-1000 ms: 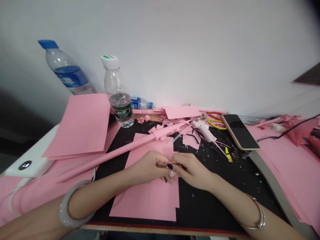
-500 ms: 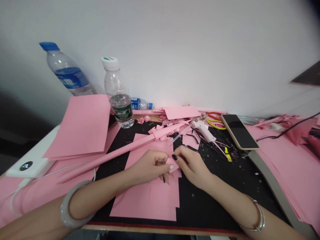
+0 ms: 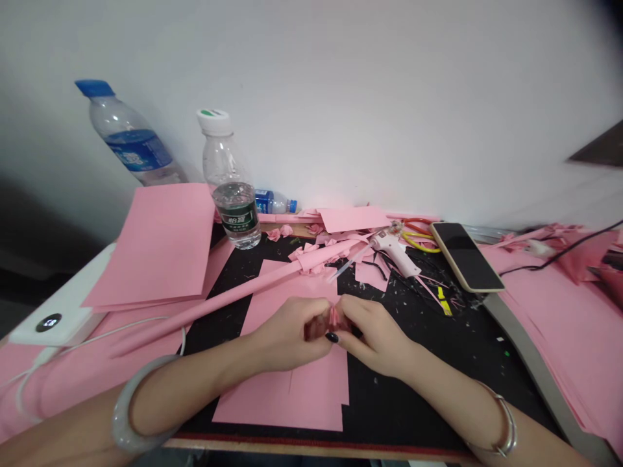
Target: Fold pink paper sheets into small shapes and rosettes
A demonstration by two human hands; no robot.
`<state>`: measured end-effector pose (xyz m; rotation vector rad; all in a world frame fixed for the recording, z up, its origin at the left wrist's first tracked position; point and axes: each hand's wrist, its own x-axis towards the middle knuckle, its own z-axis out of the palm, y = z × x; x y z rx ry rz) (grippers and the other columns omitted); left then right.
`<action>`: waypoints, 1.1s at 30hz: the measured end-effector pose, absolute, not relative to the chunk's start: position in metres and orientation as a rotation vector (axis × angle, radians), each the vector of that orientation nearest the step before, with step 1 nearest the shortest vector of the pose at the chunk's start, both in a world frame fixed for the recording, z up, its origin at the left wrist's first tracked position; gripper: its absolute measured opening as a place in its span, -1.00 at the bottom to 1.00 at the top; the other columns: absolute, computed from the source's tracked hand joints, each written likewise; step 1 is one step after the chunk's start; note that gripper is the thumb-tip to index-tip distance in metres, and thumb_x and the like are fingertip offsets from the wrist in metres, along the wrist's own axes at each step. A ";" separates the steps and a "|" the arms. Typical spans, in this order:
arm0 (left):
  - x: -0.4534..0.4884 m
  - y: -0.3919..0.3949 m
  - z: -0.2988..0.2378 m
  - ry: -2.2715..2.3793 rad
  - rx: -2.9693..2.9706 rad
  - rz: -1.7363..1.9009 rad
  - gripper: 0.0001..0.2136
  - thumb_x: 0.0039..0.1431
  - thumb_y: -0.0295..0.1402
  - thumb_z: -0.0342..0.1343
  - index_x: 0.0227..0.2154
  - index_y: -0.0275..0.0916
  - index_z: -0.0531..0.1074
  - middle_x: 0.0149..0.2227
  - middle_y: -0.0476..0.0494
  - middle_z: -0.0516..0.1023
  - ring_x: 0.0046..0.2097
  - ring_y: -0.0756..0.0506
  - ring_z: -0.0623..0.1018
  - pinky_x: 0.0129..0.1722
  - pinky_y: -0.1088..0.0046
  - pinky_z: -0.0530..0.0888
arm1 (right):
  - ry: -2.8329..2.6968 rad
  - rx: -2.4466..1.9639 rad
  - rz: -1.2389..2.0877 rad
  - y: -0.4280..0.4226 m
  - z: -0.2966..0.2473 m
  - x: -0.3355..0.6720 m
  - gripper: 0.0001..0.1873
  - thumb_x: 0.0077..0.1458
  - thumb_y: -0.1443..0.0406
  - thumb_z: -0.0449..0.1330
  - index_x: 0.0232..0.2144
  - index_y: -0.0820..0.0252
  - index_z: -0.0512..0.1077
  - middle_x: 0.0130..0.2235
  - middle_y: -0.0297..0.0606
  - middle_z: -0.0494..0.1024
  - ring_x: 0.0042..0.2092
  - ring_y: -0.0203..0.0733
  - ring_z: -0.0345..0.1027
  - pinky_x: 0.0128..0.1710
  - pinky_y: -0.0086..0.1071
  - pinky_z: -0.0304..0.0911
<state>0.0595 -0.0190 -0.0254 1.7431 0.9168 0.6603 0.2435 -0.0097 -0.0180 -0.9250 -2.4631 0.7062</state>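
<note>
My left hand (image 3: 304, 331) and my right hand (image 3: 372, 331) meet above the middle of the table, fingers curled. Between their fingertips they pinch a small folded piece of pink paper (image 3: 333, 316), mostly hidden by the fingers. Pink paper sheets (image 3: 287, 402) lie flat beneath the hands. Just beyond, a long rolled pink paper tube (image 3: 243, 283) slants across the table. A white glue gun (image 3: 396, 254) rests behind my right hand.
A water bottle (image 3: 237, 214) stands at the back left, near a larger blue-capped bottle (image 3: 139, 149). A phone (image 3: 467, 256) lies right of the glue gun. A white power bank (image 3: 63, 318) with a cable sits left. More pink sheets (image 3: 569, 337) are stacked at right.
Both hands have closed in tighter around the pink paper piece. It has gone from showing a flat face to a narrow fold between the fingertips.
</note>
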 end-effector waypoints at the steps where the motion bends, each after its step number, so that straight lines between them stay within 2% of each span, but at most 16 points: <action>1: 0.059 -0.019 -0.025 0.915 1.779 0.660 -0.85 -0.13 -0.56 0.01 -0.57 -0.23 0.14 -0.58 0.12 0.17 -0.55 0.09 0.17 -0.60 0.59 0.12 | -2.457 -0.934 0.695 -0.010 -0.019 0.244 -0.83 0.07 0.30 0.07 -0.49 0.16 0.13 -0.49 -0.40 0.21 -0.47 -0.31 0.08 -0.49 -0.44 -0.01; 6: 0.059 -0.020 -0.020 0.931 1.858 0.634 -0.94 0.01 -0.45 0.03 -0.47 -0.23 0.25 -0.54 0.09 0.25 -0.53 0.07 0.26 -0.56 0.57 0.20 | -2.319 -0.951 0.700 -0.010 -0.023 0.245 -0.85 0.10 0.38 0.01 -0.51 0.18 0.17 -0.53 -0.40 0.20 -0.50 -0.32 0.07 -0.49 -0.43 -0.02; 9: 0.059 -0.019 -0.019 0.999 1.800 0.702 -0.97 0.07 -0.41 0.03 -0.43 -0.23 0.29 -0.51 0.06 0.30 -0.53 0.07 0.27 -0.55 0.56 0.23 | -2.189 -1.023 0.789 -0.009 -0.024 0.244 -0.79 0.17 0.35 -0.04 -0.51 0.20 0.22 -0.54 -0.38 0.21 -0.51 -0.32 0.07 -0.50 -0.43 -0.01; 12: 0.060 -0.016 -0.020 1.074 1.590 0.833 -0.91 0.10 -0.35 0.05 -0.44 -0.23 0.27 -0.52 0.08 0.28 -0.54 0.08 0.29 -0.56 0.58 0.25 | -2.050 -1.073 0.964 -0.006 -0.025 0.243 -0.73 0.22 0.28 -0.05 -0.51 0.20 0.25 -0.54 -0.39 0.23 -0.51 -0.33 0.08 -0.50 -0.44 0.02; 17: 0.060 -0.009 -0.021 1.012 1.332 0.874 -0.78 0.07 -0.31 0.12 -0.21 -0.23 0.36 -0.36 -0.03 0.45 -0.39 0.00 0.46 -0.45 0.52 0.41 | -2.016 -1.016 1.181 -0.005 -0.024 0.243 -0.74 0.24 0.25 -0.06 -0.44 0.22 0.30 -0.50 -0.36 0.31 -0.47 -0.32 0.15 -0.45 -0.45 0.08; 19: 0.058 -0.007 -0.023 0.975 1.379 0.832 -0.85 0.11 -0.34 0.08 -0.29 -0.27 0.46 -0.39 -0.07 0.49 -0.36 -0.01 0.47 -0.38 0.50 0.41 | -2.055 -0.995 1.188 -0.005 -0.022 0.243 -0.75 0.24 0.26 -0.06 -0.42 0.22 0.32 -0.47 -0.34 0.34 -0.44 -0.31 0.17 -0.42 -0.44 0.09; 22: 0.056 -0.006 -0.025 1.009 1.428 0.808 -0.81 0.13 -0.33 0.06 -0.45 -0.31 0.52 -0.45 -0.09 0.53 -0.37 -0.01 0.46 -0.33 0.50 0.39 | -2.101 -1.015 1.120 -0.006 -0.019 0.242 -0.74 0.24 0.26 -0.06 -0.44 0.23 0.31 -0.50 -0.36 0.32 -0.46 -0.33 0.15 -0.44 -0.46 0.07; 25: 0.055 -0.006 -0.026 1.016 1.448 0.802 -0.78 0.14 -0.30 0.07 -0.47 -0.31 0.54 -0.45 -0.09 0.55 -0.36 -0.02 0.47 -0.32 0.50 0.38 | -2.134 -1.037 1.030 -0.004 -0.019 0.243 -0.71 0.23 0.27 -0.04 -0.49 0.24 0.32 -0.55 -0.39 0.28 -0.51 -0.36 0.13 -0.48 -0.48 0.03; 29: 0.056 -0.005 -0.024 0.967 1.464 0.815 -0.78 0.13 -0.31 0.08 -0.51 -0.31 0.54 -0.45 -0.09 0.57 -0.36 -0.02 0.48 -0.31 0.52 0.38 | -2.157 -1.020 1.006 -0.003 -0.022 0.244 -0.68 0.25 0.34 -0.09 -0.48 0.24 0.35 -0.55 -0.39 0.31 -0.49 -0.37 0.19 -0.44 -0.51 0.08; 33: 0.055 -0.003 -0.024 0.944 1.422 0.811 -0.80 0.13 -0.34 0.08 -0.46 -0.31 0.55 -0.43 -0.10 0.58 -0.35 -0.02 0.48 -0.30 0.51 0.39 | -2.173 -0.992 1.008 -0.002 -0.023 0.245 -0.69 0.24 0.37 -0.08 -0.52 0.23 0.31 -0.57 -0.42 0.28 -0.53 -0.39 0.17 -0.46 -0.53 0.07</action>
